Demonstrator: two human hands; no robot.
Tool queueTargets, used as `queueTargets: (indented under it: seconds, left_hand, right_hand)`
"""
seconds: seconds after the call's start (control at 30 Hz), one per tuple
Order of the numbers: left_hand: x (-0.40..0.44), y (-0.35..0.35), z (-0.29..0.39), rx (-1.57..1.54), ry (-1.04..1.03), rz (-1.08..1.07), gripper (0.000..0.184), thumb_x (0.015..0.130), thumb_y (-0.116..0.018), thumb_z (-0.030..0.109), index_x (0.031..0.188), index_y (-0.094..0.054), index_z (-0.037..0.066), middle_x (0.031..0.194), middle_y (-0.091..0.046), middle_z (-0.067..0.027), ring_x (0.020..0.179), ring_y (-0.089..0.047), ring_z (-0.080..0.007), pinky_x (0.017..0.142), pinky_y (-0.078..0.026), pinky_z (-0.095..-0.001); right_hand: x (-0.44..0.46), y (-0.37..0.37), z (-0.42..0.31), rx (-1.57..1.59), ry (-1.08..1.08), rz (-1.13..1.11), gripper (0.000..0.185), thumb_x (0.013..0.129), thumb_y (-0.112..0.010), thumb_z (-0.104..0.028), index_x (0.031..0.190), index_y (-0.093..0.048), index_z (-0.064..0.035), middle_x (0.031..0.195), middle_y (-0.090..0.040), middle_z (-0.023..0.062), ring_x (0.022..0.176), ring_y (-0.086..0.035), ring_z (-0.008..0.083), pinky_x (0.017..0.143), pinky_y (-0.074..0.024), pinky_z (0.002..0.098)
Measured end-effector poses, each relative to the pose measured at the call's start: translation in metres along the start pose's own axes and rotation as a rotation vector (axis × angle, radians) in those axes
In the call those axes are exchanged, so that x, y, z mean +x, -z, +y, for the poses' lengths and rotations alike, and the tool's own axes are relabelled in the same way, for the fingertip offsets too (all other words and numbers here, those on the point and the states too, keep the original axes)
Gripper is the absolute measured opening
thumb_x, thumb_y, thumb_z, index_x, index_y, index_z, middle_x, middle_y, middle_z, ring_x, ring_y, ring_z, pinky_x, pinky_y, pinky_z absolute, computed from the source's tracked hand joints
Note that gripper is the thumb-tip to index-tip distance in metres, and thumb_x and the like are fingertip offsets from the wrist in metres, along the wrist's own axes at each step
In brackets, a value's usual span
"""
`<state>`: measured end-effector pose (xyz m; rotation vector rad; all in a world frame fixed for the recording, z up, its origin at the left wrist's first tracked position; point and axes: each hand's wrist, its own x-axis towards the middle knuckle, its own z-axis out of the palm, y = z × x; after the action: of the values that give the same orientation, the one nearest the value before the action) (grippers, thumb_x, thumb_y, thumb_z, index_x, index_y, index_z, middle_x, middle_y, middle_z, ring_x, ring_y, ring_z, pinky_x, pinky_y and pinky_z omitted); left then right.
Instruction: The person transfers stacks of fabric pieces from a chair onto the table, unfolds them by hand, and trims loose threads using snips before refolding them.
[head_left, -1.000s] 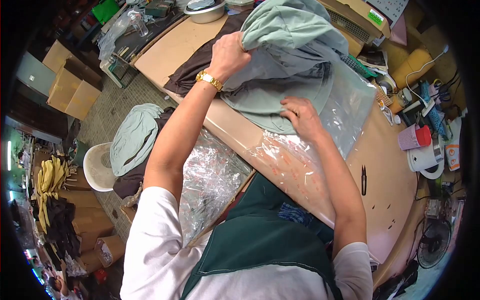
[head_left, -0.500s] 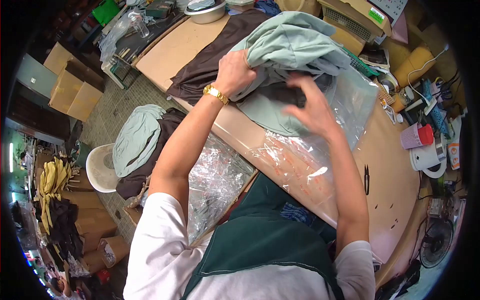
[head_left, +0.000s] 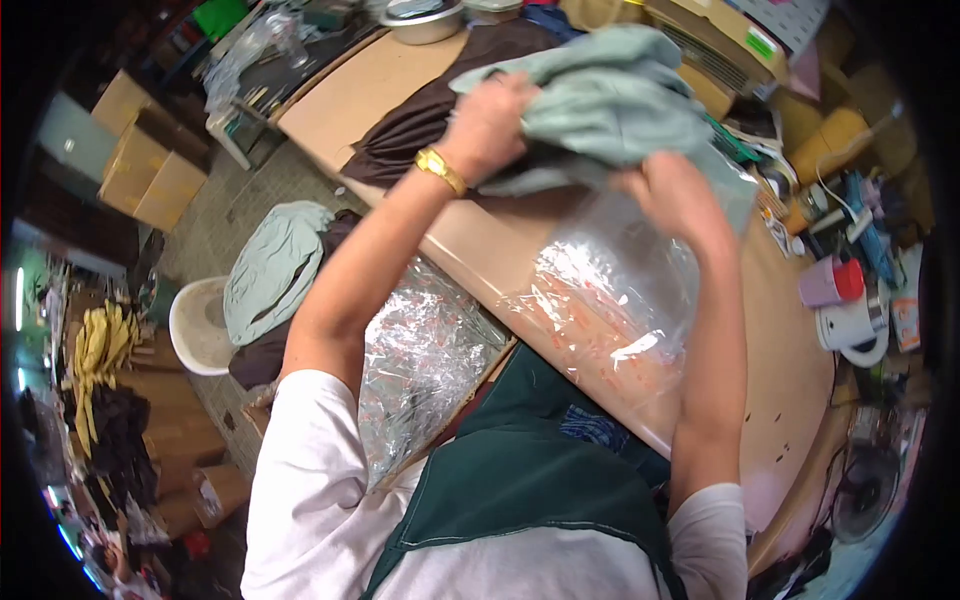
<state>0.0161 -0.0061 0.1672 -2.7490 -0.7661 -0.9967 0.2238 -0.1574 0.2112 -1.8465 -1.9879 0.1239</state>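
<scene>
A pale green cloth garment (head_left: 620, 95), bunched and blurred by motion, is held up over the far part of the table. My left hand (head_left: 492, 125), with a gold watch at its wrist, is closed on the garment's left side. My right hand (head_left: 680, 200) is closed at the lower right edge of the same cloth; its fingertips are partly hidden. Under and beside the right hand lies clear plastic film (head_left: 610, 270) on the table. Dark brown cloth (head_left: 410, 130) is spread on the table left of the garment.
The tan table (head_left: 500, 245) runs diagonally. A box of crinkled plastic bags (head_left: 420, 350) stands at its near edge. Pale green cloth (head_left: 275, 265) lies over a white tub (head_left: 195, 325) on the left. A pink cup (head_left: 820, 283) and a fan (head_left: 865, 490) are at right.
My right hand has gone from spread fingers to closed at the cloth's edge, moving slightly right. The garment has been lifted off the plastic film and shifted to the right.
</scene>
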Motion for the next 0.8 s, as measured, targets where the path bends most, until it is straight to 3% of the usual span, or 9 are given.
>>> queueTargets:
  seconds: [0.1, 0.2, 0.3, 0.37, 0.43, 0.5, 0.63, 0.7, 0.8]
  left_hand:
    - [-0.060, -0.039, 0.030, -0.047, -0.043, -0.298, 0.057, 0.059, -0.075, 0.014, 0.114, -0.060, 0.006, 0.119, -0.055, -0.0155, 0.114, -0.052, -0.0323, 0.101, -0.039, -0.0447]
    - [-0.104, -0.049, 0.042, -0.252, -0.079, -0.319, 0.064, 0.060, -0.073, 0.018, 0.120, -0.057, 0.002, 0.136, -0.046, -0.0202, 0.130, -0.042, -0.0344, 0.111, -0.030, -0.0476]
    - [-0.121, 0.004, 0.034, -0.718, -0.001, -0.072, 0.045, 0.064, -0.066, 0.015, 0.107, -0.062, 0.001, 0.134, -0.051, -0.0202, 0.128, -0.047, -0.0325, 0.108, -0.035, -0.0449]
    - [-0.147, 0.025, 0.005, -1.013, 0.310, 0.214, 0.016, 0.069, -0.057, 0.002, 0.082, -0.066, 0.001, 0.110, -0.066, -0.0165, 0.103, -0.064, -0.0249, 0.089, -0.051, -0.0348]
    - [-0.192, 0.014, -0.048, -0.704, 0.729, 0.486, 0.017, 0.073, -0.050, -0.006, 0.078, -0.064, 0.000, 0.085, -0.069, -0.0120, 0.082, -0.068, -0.0222, 0.077, -0.054, -0.0299]
    - [-0.257, 0.004, -0.112, -0.137, 0.838, 0.620, 0.017, 0.073, -0.051, -0.007, 0.079, -0.064, 0.002, 0.081, -0.066, -0.0144, 0.077, -0.066, -0.0292, 0.073, -0.053, -0.0357]
    - [-0.401, -0.031, -0.191, 0.424, 1.296, 0.128, 0.042, 0.075, -0.067, 0.016, 0.113, -0.056, 0.002, 0.120, -0.058, -0.0197, 0.107, -0.059, -0.0332, 0.090, -0.046, -0.0477]
    - [-0.411, -0.018, -0.180, 0.407, 1.525, -0.015, 0.054, 0.077, -0.070, 0.024, 0.122, -0.052, 0.002, 0.127, -0.055, -0.0203, 0.111, -0.058, -0.0332, 0.092, -0.043, -0.0522]
    - [-0.434, -0.017, -0.196, 0.447, 1.522, -0.329, 0.045, 0.078, -0.068, 0.030, 0.119, -0.060, 0.011, 0.123, -0.060, -0.0176, 0.109, -0.060, -0.0318, 0.090, -0.043, -0.0526]
  right_hand:
    - [-0.041, -0.003, -0.072, -0.192, 0.081, -0.468, 0.023, 0.085, -0.062, -0.023, 0.082, -0.072, -0.0019, 0.082, -0.065, 0.0246, 0.080, -0.065, 0.0395, 0.075, -0.0508, 0.0466]
    - [-0.049, -0.061, -0.113, 0.214, 0.382, -0.904, 0.031, 0.085, -0.065, -0.031, 0.086, -0.072, -0.0010, 0.083, -0.067, 0.0234, 0.082, -0.066, 0.0383, 0.077, -0.0506, 0.0467]
    - [-0.049, -0.155, -0.112, -0.021, 0.349, -0.569, 0.027, 0.081, -0.069, -0.022, 0.096, -0.067, 0.0003, 0.095, -0.064, 0.0241, 0.090, -0.063, 0.0386, 0.080, -0.0490, 0.0477]
    - [-0.039, -0.193, -0.107, -0.008, 0.285, -0.249, 0.037, 0.074, -0.072, -0.013, 0.107, -0.058, -0.0020, 0.113, -0.052, 0.0199, 0.105, -0.053, 0.0375, 0.083, -0.0468, 0.0475]
    - [-0.029, -0.191, -0.110, -0.005, 0.353, -0.222, 0.056, 0.075, -0.074, -0.016, 0.123, -0.050, -0.0046, 0.128, -0.045, 0.0195, 0.114, -0.047, 0.0391, 0.092, -0.0447, 0.0452]
    - [-0.031, -0.202, -0.108, 0.031, 0.394, -0.180, 0.065, 0.074, -0.075, -0.017, 0.131, -0.045, -0.0053, 0.132, -0.043, 0.0204, 0.116, -0.046, 0.0396, 0.097, -0.0434, 0.0445]
    - [-0.026, -0.204, -0.111, -0.039, 0.329, -0.252, 0.074, 0.076, -0.073, -0.017, 0.140, -0.037, -0.0068, 0.141, -0.036, 0.0229, 0.124, -0.042, 0.0429, 0.105, -0.0395, 0.0445]
    - [-0.023, -0.204, -0.114, -0.007, 0.281, -0.288, 0.072, 0.077, -0.069, -0.015, 0.141, -0.037, -0.0089, 0.143, -0.034, 0.0228, 0.123, -0.042, 0.0457, 0.106, -0.0388, 0.0458]
    - [-0.023, -0.208, -0.111, -0.012, 0.290, -0.280, 0.072, 0.077, -0.069, -0.015, 0.141, -0.037, -0.0101, 0.143, -0.033, 0.0224, 0.122, -0.043, 0.0467, 0.106, -0.0386, 0.0465]
